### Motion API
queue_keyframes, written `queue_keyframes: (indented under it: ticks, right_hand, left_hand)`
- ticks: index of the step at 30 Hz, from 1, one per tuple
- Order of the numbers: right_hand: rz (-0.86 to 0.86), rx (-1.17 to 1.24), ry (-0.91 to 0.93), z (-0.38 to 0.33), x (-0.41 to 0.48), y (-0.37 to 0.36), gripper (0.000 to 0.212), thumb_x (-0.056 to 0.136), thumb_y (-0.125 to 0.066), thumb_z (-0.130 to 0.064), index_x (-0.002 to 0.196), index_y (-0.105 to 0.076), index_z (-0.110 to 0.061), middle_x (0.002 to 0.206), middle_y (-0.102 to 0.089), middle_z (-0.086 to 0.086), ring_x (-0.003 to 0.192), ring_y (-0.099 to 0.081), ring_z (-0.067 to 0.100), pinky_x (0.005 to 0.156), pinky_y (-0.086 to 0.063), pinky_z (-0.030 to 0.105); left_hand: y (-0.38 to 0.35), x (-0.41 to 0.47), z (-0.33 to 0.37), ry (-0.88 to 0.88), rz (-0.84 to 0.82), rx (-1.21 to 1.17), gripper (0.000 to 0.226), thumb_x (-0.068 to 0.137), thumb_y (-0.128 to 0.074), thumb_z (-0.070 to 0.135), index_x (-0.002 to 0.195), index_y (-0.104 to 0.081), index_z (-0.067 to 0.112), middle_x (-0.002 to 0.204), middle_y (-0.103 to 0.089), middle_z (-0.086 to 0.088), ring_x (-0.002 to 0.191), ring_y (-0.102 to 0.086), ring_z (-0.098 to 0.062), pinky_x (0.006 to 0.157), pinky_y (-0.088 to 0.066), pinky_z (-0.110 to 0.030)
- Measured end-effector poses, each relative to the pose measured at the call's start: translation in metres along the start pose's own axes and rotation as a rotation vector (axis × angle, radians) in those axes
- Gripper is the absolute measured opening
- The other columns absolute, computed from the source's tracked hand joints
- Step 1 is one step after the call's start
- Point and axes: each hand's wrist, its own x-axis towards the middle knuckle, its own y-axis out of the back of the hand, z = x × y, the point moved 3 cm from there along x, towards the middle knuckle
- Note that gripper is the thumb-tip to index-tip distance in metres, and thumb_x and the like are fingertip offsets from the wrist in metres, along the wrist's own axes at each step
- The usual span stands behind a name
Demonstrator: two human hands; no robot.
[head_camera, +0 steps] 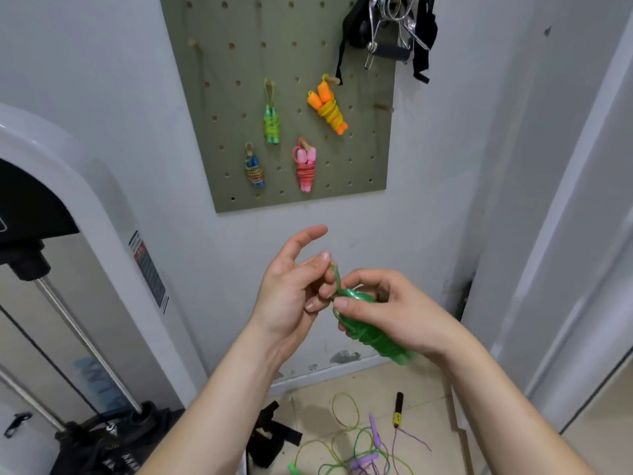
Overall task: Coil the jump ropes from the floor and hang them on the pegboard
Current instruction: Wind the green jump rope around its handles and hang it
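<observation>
My right hand (394,310) grips a coiled green jump rope (370,332), its cord wound around the handles. A small loop of its cord sticks up, and my left hand (294,296) pinches that loop with thumb and bent fingers while the index finger points up. Above on the wall hangs the olive pegboard (239,97). On its pegs hang a lime-green bundle (272,123), an orange and yellow bundle (327,108), a pink bundle (305,166) and a blue bundle (255,169). Loose ropes (356,443) with purple handles lie tangled on the floor below.
A bare wooden peg (383,107) juts out at the pegboard's right side. Metal clips and black straps (394,25) hang at its top right. A gym machine (51,269) with a steel bar stands on the left. A black and yellow handle (398,409) and black straps (270,437) lie on the floor.
</observation>
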Motion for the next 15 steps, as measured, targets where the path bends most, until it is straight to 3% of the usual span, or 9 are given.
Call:
queue_keyframes:
  ticks: [3, 6, 10, 15]
  right_hand:
    - [0.067, -0.075, 0.011, -0.005, 0.005, 0.025, 0.006, 0.09, -0.065, -0.019, 0.09, -0.066, -0.013, 0.071, -0.066, 0.002, 0.074, -0.071, 0.03, 0.06, -0.05, 0.028]
    - [0.136, -0.07, 0.026, -0.007, 0.013, 0.042, 0.021, 0.092, -0.059, -0.031, 0.086, -0.069, -0.013, 0.069, -0.066, 0.009, 0.075, -0.071, 0.037, 0.053, -0.048, 0.025]
    - [0.183, -0.072, 0.04, -0.001, 0.027, 0.059, 0.022, 0.096, -0.055, -0.024, 0.088, -0.066, -0.007, 0.072, -0.062, 0.01, 0.068, -0.071, 0.034, 0.049, -0.049, 0.027]
    - [0.216, -0.093, 0.063, 0.003, 0.053, 0.087, 0.008, 0.093, -0.062, -0.018, 0.092, -0.061, -0.009, 0.073, -0.059, 0.008, 0.061, -0.067, 0.033, 0.056, -0.051, 0.037]
  left_hand:
    - [-0.012, 0.011, 0.003, -0.044, -0.054, 0.213, 0.035, 0.08, -0.064, 0.002, 0.112, -0.061, 0.015, 0.068, -0.058, -0.004, 0.058, -0.051, -0.013, 0.047, -0.03, -0.019]
    - [-0.015, 0.024, 0.0, -0.063, 0.037, 0.33, 0.028, 0.076, -0.07, -0.002, 0.097, -0.066, 0.015, 0.07, -0.067, -0.002, 0.064, -0.06, -0.014, 0.056, -0.036, -0.023]
    - [-0.02, 0.046, -0.008, -0.031, 0.139, 0.369, 0.014, 0.077, -0.071, 0.0, 0.083, -0.066, 0.012, 0.068, -0.071, -0.005, 0.064, -0.066, -0.013, 0.053, -0.037, -0.02]
    - [-0.029, 0.09, -0.013, -0.019, 0.111, 0.418, 0.009, 0.084, -0.065, 0.002, 0.081, -0.063, 0.01, 0.063, -0.069, -0.001, 0.059, -0.063, -0.01, 0.05, -0.038, -0.018]
